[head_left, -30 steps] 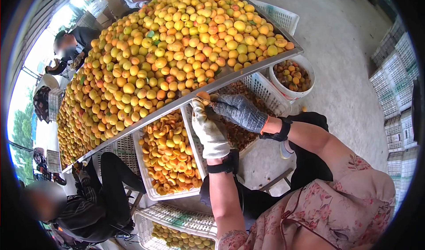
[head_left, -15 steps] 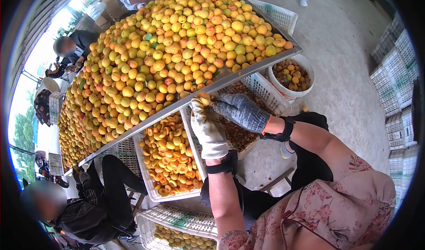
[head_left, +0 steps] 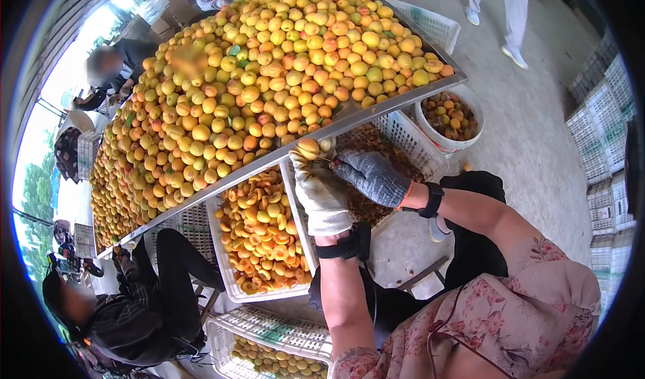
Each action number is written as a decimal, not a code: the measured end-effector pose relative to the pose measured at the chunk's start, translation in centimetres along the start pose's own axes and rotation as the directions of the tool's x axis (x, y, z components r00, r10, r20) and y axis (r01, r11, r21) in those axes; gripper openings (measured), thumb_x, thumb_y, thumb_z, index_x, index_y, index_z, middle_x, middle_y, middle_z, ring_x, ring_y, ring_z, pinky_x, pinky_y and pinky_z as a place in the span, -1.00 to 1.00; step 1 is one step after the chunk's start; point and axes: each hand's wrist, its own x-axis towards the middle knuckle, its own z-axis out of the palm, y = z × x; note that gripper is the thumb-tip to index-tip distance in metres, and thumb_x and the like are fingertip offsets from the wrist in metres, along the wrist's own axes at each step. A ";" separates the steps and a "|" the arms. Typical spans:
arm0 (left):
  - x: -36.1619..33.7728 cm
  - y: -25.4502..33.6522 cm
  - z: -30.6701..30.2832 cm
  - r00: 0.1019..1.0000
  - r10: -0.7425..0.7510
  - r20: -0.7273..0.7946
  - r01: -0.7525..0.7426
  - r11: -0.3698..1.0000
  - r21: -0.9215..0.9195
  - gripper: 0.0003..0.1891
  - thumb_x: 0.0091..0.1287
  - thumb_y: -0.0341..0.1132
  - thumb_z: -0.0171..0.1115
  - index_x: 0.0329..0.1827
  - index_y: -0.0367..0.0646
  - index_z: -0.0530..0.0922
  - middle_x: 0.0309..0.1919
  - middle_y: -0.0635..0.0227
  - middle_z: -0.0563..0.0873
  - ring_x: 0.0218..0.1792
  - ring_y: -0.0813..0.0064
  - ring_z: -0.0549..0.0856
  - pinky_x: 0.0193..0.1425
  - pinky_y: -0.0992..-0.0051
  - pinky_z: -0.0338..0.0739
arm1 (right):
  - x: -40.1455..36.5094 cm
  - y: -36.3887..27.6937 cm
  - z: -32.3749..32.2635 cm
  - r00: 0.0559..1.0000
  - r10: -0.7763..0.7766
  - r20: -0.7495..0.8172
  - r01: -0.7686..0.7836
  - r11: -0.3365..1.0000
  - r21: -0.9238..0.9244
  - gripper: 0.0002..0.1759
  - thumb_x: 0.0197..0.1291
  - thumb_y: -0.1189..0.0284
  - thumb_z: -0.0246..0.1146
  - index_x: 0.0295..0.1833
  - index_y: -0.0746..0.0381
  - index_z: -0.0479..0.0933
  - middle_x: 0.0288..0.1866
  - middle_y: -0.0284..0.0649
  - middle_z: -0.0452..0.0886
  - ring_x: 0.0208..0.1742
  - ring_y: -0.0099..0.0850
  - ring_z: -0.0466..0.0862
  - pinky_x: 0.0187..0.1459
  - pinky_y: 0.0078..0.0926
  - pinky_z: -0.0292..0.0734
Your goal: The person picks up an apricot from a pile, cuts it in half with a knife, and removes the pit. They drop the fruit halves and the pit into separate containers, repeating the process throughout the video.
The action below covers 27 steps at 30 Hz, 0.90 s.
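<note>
My left hand (head_left: 318, 194), in a stained white glove, is closed around a yellow-orange apricot (head_left: 308, 149) just off the metal table edge. Facing it, my right hand (head_left: 369, 175) wears a grey knitted glove with an orange cuff. Its fingers are pinched on a thin tool (head_left: 325, 159), whose tip points at the apricot; most of the tool is hidden. Below my left hand stands a white crate of apricot halves (head_left: 262, 234). Beneath my right hand a crate (head_left: 423, 152) holds brownish pits or scraps.
A large heap of whole apricots (head_left: 269, 77) covers the metal-rimmed table (head_left: 396, 102). A white bucket (head_left: 474, 134) of darker fruit stands at its corner. Another crate (head_left: 269, 328) is at the bottom. Co-workers sit on the left; a person in pale trousers (head_left: 516, 16) walks behind.
My hands have drawn slightly apart, and the apricot now sits rounder in view atop my left hand. The person in pale trousers has come further into view. The whole view has shifted slightly.
</note>
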 end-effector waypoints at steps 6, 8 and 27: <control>1.4 1.8 -3.3 0.966 0.096 -0.240 -0.126 0.985 -0.114 -0.55 0.50 0.04 -0.13 0.00 -0.20 0.47 -0.17 0.19 0.69 -0.11 0.27 0.67 0.11 0.32 0.57 | -1.8 0.7 -1.0 0.977 -0.096 0.190 0.125 0.981 -0.146 -0.78 0.29 0.29 0.20 -0.19 0.24 0.55 -0.34 0.02 0.61 -0.31 0.04 0.58 -0.34 -0.16 0.48; 1.1 2.4 -2.5 0.944 0.182 -0.274 -0.175 0.983 0.050 -0.62 0.50 -0.04 -0.07 -0.06 -0.20 0.53 -0.19 0.29 0.66 -0.12 0.39 0.63 0.09 0.39 0.53 | -1.6 0.7 -1.2 0.998 -0.054 0.035 0.052 0.996 0.075 -0.76 0.29 0.30 0.24 -0.16 0.27 0.56 -0.43 -0.09 0.60 -0.44 -0.12 0.59 -0.39 -0.30 0.48; -0.8 -5.0 0.7 0.899 0.413 -0.144 -0.150 0.599 0.787 -0.74 0.52 -0.35 -0.13 0.08 -0.31 0.45 -0.09 0.20 0.60 -0.10 0.41 0.56 0.03 0.47 0.45 | 3.5 1.9 0.4 0.977 0.073 -0.200 -0.107 0.981 -0.165 -0.66 0.14 0.13 0.33 -0.31 0.21 0.54 -0.51 -0.09 0.56 -0.45 -0.07 0.58 -0.41 -0.21 0.43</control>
